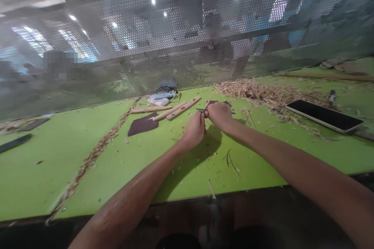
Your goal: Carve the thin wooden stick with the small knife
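Note:
My left hand is closed around the near end of a thin pale wooden stick, which points away from me. Close beside it, my right hand is wrapped round a small knife; the blade sticks out leftward across the stick, and most of the handle is hidden in my fist. The two hands almost touch, just above the green table. A dark sheet lies partly hidden behind my right hand.
Left of my hands lie a flat wooden strip with red marks, a rounded wooden stick and a dark brown sheet. Wood shavings and a phone are at right. A perforated screen stands behind, people beyond it.

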The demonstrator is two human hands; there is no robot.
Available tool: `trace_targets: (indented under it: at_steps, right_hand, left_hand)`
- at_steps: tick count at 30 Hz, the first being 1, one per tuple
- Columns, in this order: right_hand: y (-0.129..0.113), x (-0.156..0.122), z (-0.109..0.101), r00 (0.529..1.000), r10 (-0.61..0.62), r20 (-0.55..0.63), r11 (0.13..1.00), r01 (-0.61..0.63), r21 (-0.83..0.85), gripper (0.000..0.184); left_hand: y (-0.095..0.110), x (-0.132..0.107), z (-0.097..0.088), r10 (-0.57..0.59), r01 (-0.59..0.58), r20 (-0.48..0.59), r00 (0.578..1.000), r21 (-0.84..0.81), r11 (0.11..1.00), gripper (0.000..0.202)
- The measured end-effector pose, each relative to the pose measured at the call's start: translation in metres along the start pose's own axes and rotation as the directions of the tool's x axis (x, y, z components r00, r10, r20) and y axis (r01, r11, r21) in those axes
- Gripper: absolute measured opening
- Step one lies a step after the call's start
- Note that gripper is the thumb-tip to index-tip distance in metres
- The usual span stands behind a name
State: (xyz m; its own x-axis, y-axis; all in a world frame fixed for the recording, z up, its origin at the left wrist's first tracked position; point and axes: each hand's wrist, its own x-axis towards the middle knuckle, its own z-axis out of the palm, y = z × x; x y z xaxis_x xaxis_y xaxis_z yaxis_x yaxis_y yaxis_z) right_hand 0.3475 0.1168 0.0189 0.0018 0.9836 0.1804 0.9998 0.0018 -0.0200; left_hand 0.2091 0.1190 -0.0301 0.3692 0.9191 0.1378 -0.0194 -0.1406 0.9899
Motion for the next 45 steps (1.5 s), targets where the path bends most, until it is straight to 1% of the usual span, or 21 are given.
trace_targets:
  at_steps: [2,4,6,9,11,14,18,21,24,26,27,28,29,31,33,36,38,40,45]
  right_hand:
    - [0.0,0.001,0.0,1.0,0.006,-0.003,1.0,-0.006,0.007,0.037]
    - [0.0,0.003,0.0,1.0,0.015,0.007,1.0,-0.015,0.015,0.037]
    - [0.002,0.004,0.0,1.0,0.022,0.022,0.999,-0.023,0.024,0.038]
    - [0.008,0.007,0.0,0.998,0.048,0.036,0.998,-0.049,0.032,0.04]
    - [0.016,0.009,0.0,0.995,0.089,0.034,0.995,-0.09,0.031,0.04]
    - [0.029,0.015,-0.003,0.986,0.167,-0.006,0.986,-0.167,0.024,0.037]
    - [0.045,0.023,-0.011,0.962,0.262,-0.074,0.965,-0.26,0.036,0.037]
    - [0.064,0.026,-0.018,0.924,0.368,-0.101,0.93,-0.364,0.053,0.038]
    - [0.081,0.026,-0.025,0.879,0.46,-0.129,0.888,-0.451,0.091,0.038]
    - [0.083,0.025,-0.029,0.859,0.487,-0.156,0.872,-0.471,0.132,0.041]
    - [0.08,0.024,-0.03,0.861,0.481,-0.168,0.876,-0.46,0.146,0.042]
    - [0.074,0.023,-0.03,0.874,0.454,-0.172,0.889,-0.432,0.149,0.043]
    - [0.065,0.021,-0.03,0.898,0.412,-0.157,0.909,-0.393,0.136,0.044]
    - [0.044,0.015,-0.027,0.952,0.292,-0.089,0.954,-0.283,0.1,0.044]
    - [0.023,0.009,-0.022,0.983,0.181,-0.002,0.98,-0.18,0.081,0.042]
    - [-0.001,0.001,-0.013,0.996,0.071,0.044,0.995,-0.074,0.072,0.035]
    - [-0.007,-0.002,-0.009,0.999,0.032,0.044,0.998,-0.034,0.051,0.035]
    - [-0.009,-0.003,-0.007,0.999,0.013,0.034,1.0,-0.014,0.026,0.037]
    - [-0.005,0.001,-0.004,1.0,-0.006,0.005,1.0,0.006,0.0,0.037]
  left_hand:
    - [0.004,0.0,-0.002,0.087,-0.085,0.0,0.996,0.205,0.975,0.023]
    - [0.008,0.0,-0.004,0.152,-0.144,0.008,0.988,0.379,0.914,0.025]
    - [0.009,0.0,-0.006,0.21,-0.192,0.019,0.977,0.493,0.848,0.026]
    - [0.008,-0.003,-0.006,0.277,-0.259,0.06,0.959,0.577,0.774,0.029]
    - [0.006,-0.004,-0.005,0.284,-0.286,0.1,0.954,0.594,0.751,0.03]
    - [0.007,-0.006,-0.001,0.263,-0.292,0.137,0.955,0.578,0.762,0.029]
    - [0.013,-0.01,0.003,0.236,-0.244,0.078,0.969,0.478,0.844,0.028]
    - [0.014,-0.015,0.003,0.202,-0.21,0.063,0.977,0.398,0.893,0.027]
    - [0.013,-0.016,0.003,0.208,-0.216,0.063,0.976,0.395,0.893,0.026]
    - [0.011,-0.014,0.003,0.223,-0.222,0.043,0.974,0.39,0.894,0.026]
    - [0.01,-0.012,0.003,0.216,-0.209,0.027,0.976,0.385,0.899,0.027]
    - [0.009,-0.009,0.003,0.195,-0.183,0.007,0.981,0.377,0.908,0.027]
    - [0.008,-0.007,0.003,0.162,-0.147,-0.011,0.987,0.364,0.92,0.026]
    - [0.007,-0.003,0.002,0.073,-0.06,-0.03,0.997,0.306,0.95,0.026]
    - [0.008,-0.001,0.003,-0.009,0.012,-0.019,1.0,0.187,0.982,0.026]
    - [0.012,-0.002,0.006,-0.066,0.066,0.007,0.998,-0.044,0.997,0.028]
    - [0.014,-0.003,0.007,-0.073,0.074,0.015,0.997,-0.132,0.988,0.028]
    - [0.014,-0.003,0.008,-0.06,0.06,0.001,0.998,-0.119,0.991,0.027]
    - [0.005,-0.002,0.003,0.066,-0.057,-0.081,0.995,0.101,0.993,0.023]
